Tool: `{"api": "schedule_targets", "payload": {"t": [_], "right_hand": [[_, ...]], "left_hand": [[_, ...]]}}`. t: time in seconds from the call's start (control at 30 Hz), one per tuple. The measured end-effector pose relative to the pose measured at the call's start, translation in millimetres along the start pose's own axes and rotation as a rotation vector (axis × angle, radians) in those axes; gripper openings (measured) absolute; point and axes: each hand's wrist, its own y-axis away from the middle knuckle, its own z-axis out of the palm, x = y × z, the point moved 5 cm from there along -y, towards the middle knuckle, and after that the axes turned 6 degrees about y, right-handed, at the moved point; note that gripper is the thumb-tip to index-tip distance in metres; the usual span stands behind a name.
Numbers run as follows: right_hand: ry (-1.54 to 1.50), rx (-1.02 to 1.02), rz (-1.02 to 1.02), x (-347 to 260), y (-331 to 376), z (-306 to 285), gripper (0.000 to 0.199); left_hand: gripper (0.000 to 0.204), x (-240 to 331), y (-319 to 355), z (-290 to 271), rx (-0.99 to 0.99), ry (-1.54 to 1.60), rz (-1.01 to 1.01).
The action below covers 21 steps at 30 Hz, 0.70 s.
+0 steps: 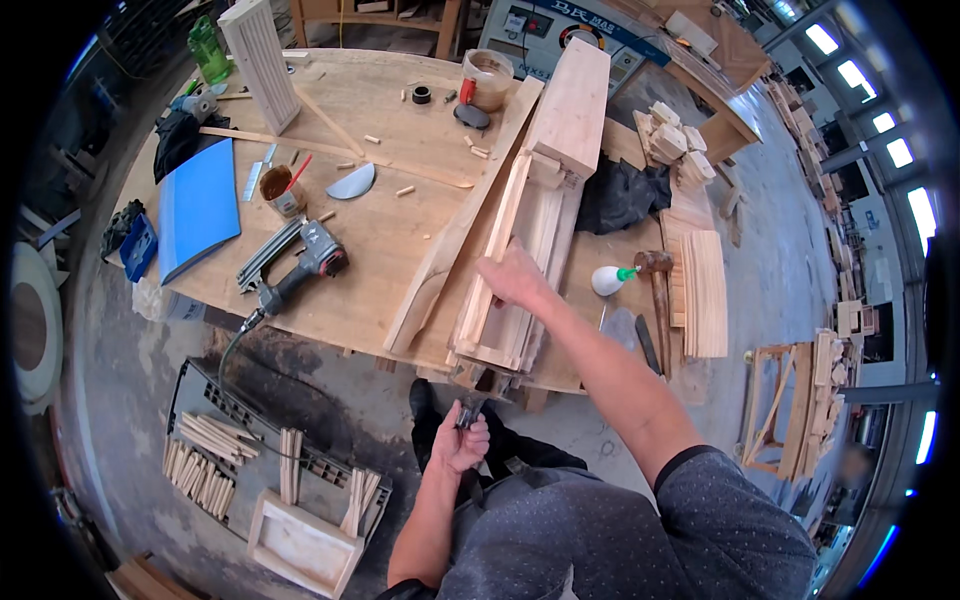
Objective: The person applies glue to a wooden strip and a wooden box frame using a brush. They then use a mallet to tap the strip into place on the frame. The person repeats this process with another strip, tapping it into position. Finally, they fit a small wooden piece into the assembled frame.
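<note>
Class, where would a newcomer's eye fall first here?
Probably on the bright blue folder at the left of the table. Next might come the grey nail gun lying to its right, then the long pale wooden frame near the centre, under the right hand.

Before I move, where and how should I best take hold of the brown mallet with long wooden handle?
Probably by the lower handle, coming from the near side: the handle points towards you, with the mallet head at the far end. A dark, narrow tool lies close on the left.
</note>
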Motion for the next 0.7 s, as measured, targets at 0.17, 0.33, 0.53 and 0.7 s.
{"api": "schedule_targets", "payload": {"t": [0.17, 0.33, 0.53, 0.7], "right_hand": [[-0.011, 0.015, -0.009, 9.3, -3.5, 0.1, 0.081], [-0.047, 0.028, -0.048, 7.7, -4.2, 1.6, 0.079], [-0.012, 0.058, -0.016, 14.2, -8.5, 4.3, 0.076], [-0.018, 0.049, -0.007, 15.7, -8.0, 4.0, 0.071]], "left_hand": [[0.042, 13.3, 29.3, 36.9, 0.512, -1.074, 0.701], [0.065, 6.8, 14.5, 23.7, 0.065, -0.225, 0.122], [0.075, -7.8, 10.1, 33.0, -0.333, 0.348, -0.271], [0.049, 6.1, -0.6, 8.8, -0.117, -0.103, 0.028]]}}
